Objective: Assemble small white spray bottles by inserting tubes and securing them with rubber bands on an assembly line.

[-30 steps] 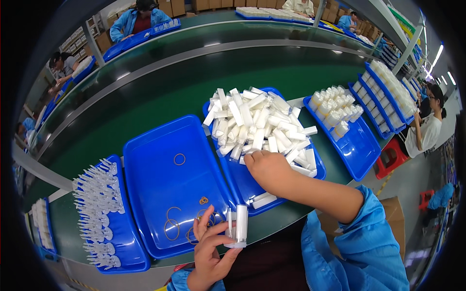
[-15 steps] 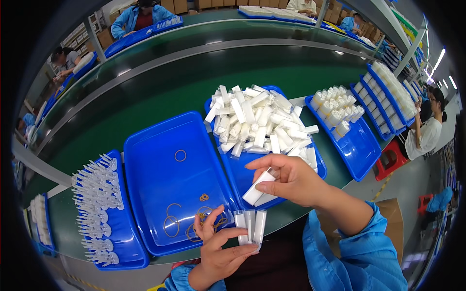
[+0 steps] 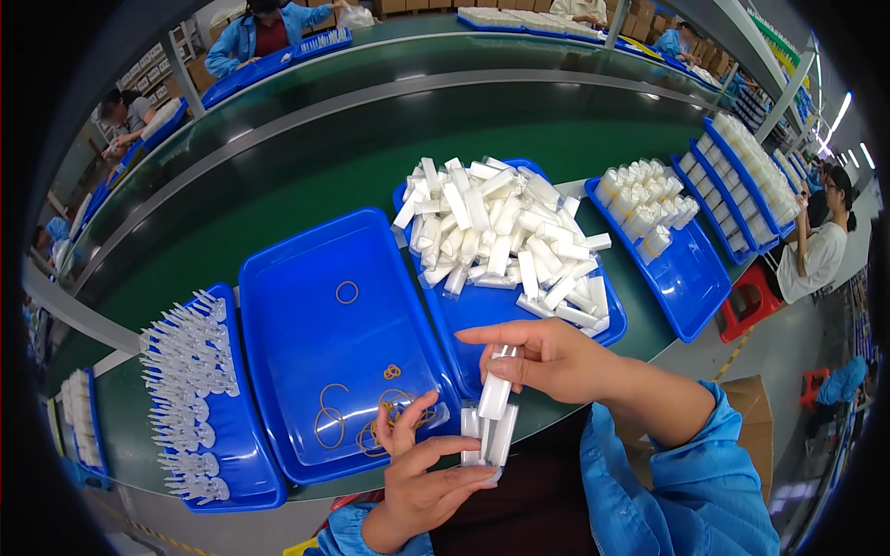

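Observation:
My left hand (image 3: 422,473) holds a small bundle of white plastic tubes (image 3: 484,437) upright near the table's front edge. My right hand (image 3: 542,357) pinches one more white tube (image 3: 496,389) and sets it against the top of that bundle. Just behind my right hand a blue tray (image 3: 482,310) carries a heap of several white tubes (image 3: 505,236). To its left a wide blue tray (image 3: 315,357) holds a few tan rubber bands (image 3: 375,417), close to my left fingers.
A blue tray of white pronged parts (image 3: 190,389) lies at the left. Another blue tray with white capped pieces (image 3: 649,208) sits at the right, more trays beyond it. A green conveyor (image 3: 371,130) runs behind. Other people work at the far side and right.
My right hand took a tube from the heap and brought it back toward me onto the bundle. The bundle in my left hand grew from one tube to several.

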{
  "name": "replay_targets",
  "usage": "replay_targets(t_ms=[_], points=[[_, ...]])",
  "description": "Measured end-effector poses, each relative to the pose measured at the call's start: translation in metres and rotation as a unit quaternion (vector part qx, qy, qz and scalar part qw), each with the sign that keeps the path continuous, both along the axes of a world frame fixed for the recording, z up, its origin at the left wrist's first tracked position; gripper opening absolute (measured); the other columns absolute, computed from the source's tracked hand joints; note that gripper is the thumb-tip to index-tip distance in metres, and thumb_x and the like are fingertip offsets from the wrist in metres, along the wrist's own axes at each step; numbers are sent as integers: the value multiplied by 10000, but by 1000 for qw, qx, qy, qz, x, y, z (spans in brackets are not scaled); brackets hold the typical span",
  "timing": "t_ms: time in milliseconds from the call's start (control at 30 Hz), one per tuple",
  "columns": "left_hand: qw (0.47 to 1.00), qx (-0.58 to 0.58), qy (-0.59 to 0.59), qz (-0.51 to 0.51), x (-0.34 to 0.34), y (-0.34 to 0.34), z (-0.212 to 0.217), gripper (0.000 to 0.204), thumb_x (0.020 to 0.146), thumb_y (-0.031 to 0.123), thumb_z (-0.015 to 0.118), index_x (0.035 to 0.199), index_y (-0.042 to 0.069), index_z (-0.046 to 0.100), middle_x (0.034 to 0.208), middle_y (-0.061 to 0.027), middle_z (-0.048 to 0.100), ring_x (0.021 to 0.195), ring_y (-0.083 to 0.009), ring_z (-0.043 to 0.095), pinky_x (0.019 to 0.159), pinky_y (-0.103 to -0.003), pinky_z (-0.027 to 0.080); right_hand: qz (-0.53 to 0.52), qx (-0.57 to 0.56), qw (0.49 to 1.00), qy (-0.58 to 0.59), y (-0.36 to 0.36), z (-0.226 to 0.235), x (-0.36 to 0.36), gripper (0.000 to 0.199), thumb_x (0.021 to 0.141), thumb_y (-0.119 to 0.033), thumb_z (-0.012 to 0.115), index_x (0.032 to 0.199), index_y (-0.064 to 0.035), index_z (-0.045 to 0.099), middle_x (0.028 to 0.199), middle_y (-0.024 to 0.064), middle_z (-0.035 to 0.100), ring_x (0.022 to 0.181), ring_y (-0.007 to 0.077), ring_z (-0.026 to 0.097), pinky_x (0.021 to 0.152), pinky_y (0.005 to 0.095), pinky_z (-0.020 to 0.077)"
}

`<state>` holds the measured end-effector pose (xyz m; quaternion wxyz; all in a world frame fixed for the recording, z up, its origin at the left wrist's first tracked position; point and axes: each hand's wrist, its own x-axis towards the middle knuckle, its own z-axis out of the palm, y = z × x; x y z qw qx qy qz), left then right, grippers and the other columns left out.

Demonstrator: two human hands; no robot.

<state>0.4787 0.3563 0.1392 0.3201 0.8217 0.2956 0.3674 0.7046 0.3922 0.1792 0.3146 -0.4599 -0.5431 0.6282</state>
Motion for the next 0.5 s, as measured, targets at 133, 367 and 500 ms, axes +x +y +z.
replay_targets(t_ms=[133,367,500], points=[[1000,4,7,-6,1,0,-3,191,603,274,777,785,294,721,935,93,629,1176,-313,422,1060,-505,30,16,117,991,-68,-7,5,1,375,909,-142,536,1272,-66,484,863,29,598,766,78,557,683,231,473],[999,31,-3,7,1,-10,-5,219,587,310,784,791,346,713,1016,20,586,1163,-341,382,1016,-558,73,41,170,980,-90,-13,7,3,354,882,-118,558,1232,-73,527,827,87,626,720,132,590,651,274,481],[997,64,10,38,1,-16,-7,196,611,334,774,788,379,705,1090,-9,543,1170,-352,336,994,-583,75,20,44,999,-23,-16,8,1,369,847,-123,594,1208,-64,545,803,128,631,711,172,607,633,298,476]])
